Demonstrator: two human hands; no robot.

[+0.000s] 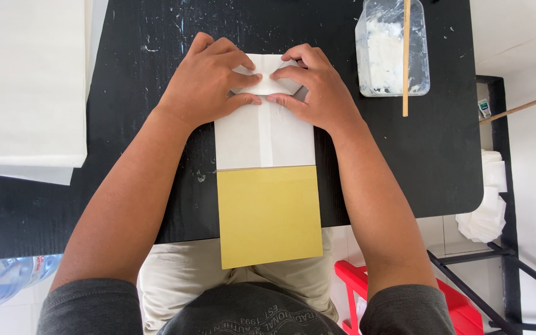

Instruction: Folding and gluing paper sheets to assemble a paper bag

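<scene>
A black, paint-flecked wooden table (404, 161) bore a folded white paper sheet (265, 139), a yellow square board (270, 214), a clear plastic paste tub (392, 53) and a stack of white paper (26, 80).

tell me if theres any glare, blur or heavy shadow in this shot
Head view: even, soft daylight; sharp focus on both hands, left hand and right hand, pressing the folded white paper; only faint shadows under the forearms; the flat yellow board shows no glare; the clear plastic tub of white paste has mild sheen; slight wide-angle stretch at the edges.
</scene>
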